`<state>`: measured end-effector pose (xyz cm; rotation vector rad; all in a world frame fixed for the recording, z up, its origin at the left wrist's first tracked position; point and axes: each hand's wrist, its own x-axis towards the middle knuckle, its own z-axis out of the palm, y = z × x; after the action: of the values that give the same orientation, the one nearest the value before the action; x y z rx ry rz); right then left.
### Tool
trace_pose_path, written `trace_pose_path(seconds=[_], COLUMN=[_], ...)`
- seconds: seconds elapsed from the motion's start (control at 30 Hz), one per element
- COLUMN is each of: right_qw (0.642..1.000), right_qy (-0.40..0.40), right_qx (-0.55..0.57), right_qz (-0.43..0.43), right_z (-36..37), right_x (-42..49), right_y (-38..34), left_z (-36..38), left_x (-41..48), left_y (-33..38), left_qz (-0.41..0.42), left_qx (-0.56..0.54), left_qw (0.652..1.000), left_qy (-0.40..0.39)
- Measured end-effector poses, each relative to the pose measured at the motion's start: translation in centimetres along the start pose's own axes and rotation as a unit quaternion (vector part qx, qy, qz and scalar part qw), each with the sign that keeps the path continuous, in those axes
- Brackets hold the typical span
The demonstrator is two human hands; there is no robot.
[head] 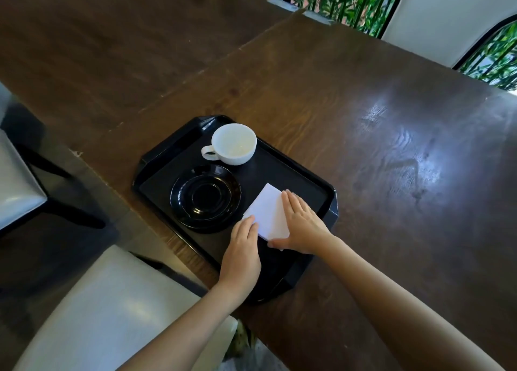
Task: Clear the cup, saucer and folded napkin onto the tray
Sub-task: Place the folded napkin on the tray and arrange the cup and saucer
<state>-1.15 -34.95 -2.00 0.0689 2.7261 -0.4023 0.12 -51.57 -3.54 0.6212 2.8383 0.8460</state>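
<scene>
The folded napkin [269, 213] lies flat on the black tray [321, 191], at about 4 o'clock from the saucer [205, 198] and just beside it. It looks light, soft and easily creased or blown, so it is best pinched at a folded edge or pressed flat. The right hand [300, 223] rests on its right edge with fingers extended, gripping nothing; the left hand [242, 251] touches its near corner, fingers loosely flat. The white cup [234, 143], probably fragile, stands at 12 o'clock from the saucer, apart from it. The tray sits on the wooden counter [391, 147].
</scene>
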Motion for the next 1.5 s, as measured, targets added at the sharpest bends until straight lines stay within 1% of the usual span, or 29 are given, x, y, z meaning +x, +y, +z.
trace_pose_path(seconds=[0.13,0.2,0.33,0.4,0.47,0.5,0.57,0.63,0.73,0.8,0.87,0.97,1.1,1.23,1.33,1.5], right_qw=[1.0,1.0,0.991,0.98,0.973,0.971,0.967,0.956,0.934,0.917,0.902,0.883,0.886,0.875,0.868,0.854], right_qy=[-0.006,-0.006,0.038,0.047,0.046,0.043,0.029,0.008,-0.017,-0.013,0.022,0.083,0.144,0.213,0.238,0.278], right_qx=[0.003,0.025,0.125,0.191,0.226,0.234,0.251,0.292,0.354,0.393,0.427,0.459,0.44,0.434,0.434,0.436], right_qz=[0.003,-0.001,-0.009,-0.011,-0.021,-0.027,-0.033,-0.03,-0.04,-0.06,-0.06,-0.043,-0.023,0.0,0.028,0.051], right_z=[0.0,-0.4,-2.6,-4.4,-6.2,-6.9,-8.0,-8.4,-8.2,-7.5,-6.7,-5.5,-4.1,-3.1,-2.6,-1.9], right_x=[0.1,0.2,1.8,3.6,5.8,6.9,9.3,11.4,13.6,14.2,14.4,14.2,13.7,13.3,13.0,12.3], right_y=[0.1,0.2,0.3,0.5,0.5,0.4,0.0,-0.5,-1.3,-1.7,-1.9,-2.1,-2.5,-3.2,-3.6,-4.3], left_z=[-0.6,-1.7,-5.9,-8.1,-9.8,-10.3,-10.7,-10.5,-9.9,-9.5,-9.3,-9.1,-9.0,-8.8,-8.7,-8.8], left_x=[0.7,1.5,5.3,8.1,11.3,12.8,15.2,16.7,17.9,18.2,18.4,19.0,20.4,21.7,22.4,23.3], left_y=[0.1,0.2,-0.2,-1.0,-2.4,-3.2,-4.7,-5.7,-6.7,-7.3,-7.6,-7.7,-7.4,-7.1,-7.0,-7.0], left_qz=[-0.014,-0.006,0.0,-0.049,-0.134,-0.181,-0.26,-0.295,-0.299,-0.299,-0.303,-0.293,-0.271,-0.256,-0.243,-0.221], left_qx=[-0.025,-0.042,-0.086,-0.121,-0.139,-0.136,-0.12,-0.106,-0.136,-0.182,-0.22,-0.236,-0.233,-0.24,-0.241,-0.252], left_qw=[1.0,0.999,0.993,0.984,0.973,0.967,0.956,0.949,0.944,0.936,0.926,0.925,0.932,0.935,0.939,0.942], left_qy=[-0.001,0.009,0.079,0.118,0.129,0.115,0.06,0.017,0.022,0.036,0.048,0.058,0.063,0.055,0.04,0.008])
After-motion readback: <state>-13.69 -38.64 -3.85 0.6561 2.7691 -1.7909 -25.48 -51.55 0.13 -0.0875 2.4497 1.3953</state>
